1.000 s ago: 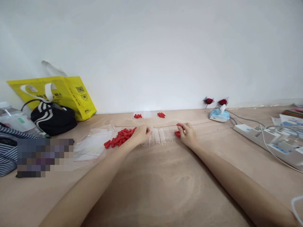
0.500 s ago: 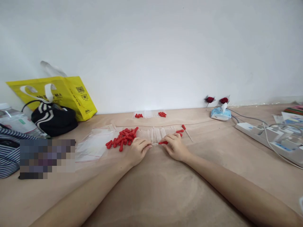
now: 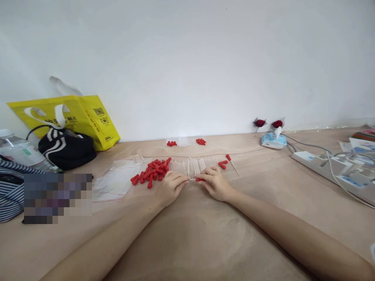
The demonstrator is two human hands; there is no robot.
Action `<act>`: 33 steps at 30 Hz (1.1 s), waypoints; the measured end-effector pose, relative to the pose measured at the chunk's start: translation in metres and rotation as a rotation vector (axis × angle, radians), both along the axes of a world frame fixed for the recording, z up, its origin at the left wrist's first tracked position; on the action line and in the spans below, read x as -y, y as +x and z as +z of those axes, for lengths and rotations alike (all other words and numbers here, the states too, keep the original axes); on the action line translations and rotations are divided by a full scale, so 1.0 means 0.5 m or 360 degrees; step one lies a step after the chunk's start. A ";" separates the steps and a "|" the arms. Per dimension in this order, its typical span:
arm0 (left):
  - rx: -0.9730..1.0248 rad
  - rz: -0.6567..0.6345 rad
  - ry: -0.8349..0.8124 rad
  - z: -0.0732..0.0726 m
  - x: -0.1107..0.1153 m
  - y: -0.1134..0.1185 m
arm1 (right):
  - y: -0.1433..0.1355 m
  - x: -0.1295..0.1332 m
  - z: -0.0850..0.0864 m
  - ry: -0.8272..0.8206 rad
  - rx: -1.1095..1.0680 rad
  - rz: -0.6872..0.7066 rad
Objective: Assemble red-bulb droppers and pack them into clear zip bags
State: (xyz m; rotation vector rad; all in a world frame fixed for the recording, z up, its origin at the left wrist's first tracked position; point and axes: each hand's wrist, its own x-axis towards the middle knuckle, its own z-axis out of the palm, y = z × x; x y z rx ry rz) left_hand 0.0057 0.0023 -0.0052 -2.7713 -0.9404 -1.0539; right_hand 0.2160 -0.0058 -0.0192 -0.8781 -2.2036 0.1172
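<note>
Between my two hands lies a thin clear glass dropper tube (image 3: 192,180). My left hand (image 3: 171,188) pinches its left end. My right hand (image 3: 216,184) is closed on a red rubber dropper bulb (image 3: 199,180) at the tube's right end; whether the tube sits inside the bulb I cannot tell. Just beyond my hands, a row of clear glass tubes (image 3: 191,166) lies side by side. A heap of red rubber bulbs (image 3: 152,171) is left of the row. Right of it are two loose red bulbs (image 3: 222,165) and an assembled dropper (image 3: 233,164) with a red bulb.
Clear zip bags (image 3: 117,179) lie left of the heap. By the wall is a filled bag (image 3: 186,141) with red bulbs. A yellow bag (image 3: 99,121) and black pouch (image 3: 67,148) stand left. At right are a tissue pack (image 3: 273,141) and a power strip (image 3: 334,171) with cables.
My right hand has shifted slightly left with the red bulb, closer to my left hand. Less of the bulb shows now. The loose bulbs at right are more exposed.
</note>
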 end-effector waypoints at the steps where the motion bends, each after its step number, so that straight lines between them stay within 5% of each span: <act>1: -0.0006 -0.0001 0.0003 0.000 0.001 0.000 | 0.000 -0.001 -0.001 -0.0006 -0.0008 0.0016; 33: -0.0040 -0.0076 0.0217 0.000 0.019 0.029 | -0.004 0.005 0.004 0.0076 0.0145 0.0047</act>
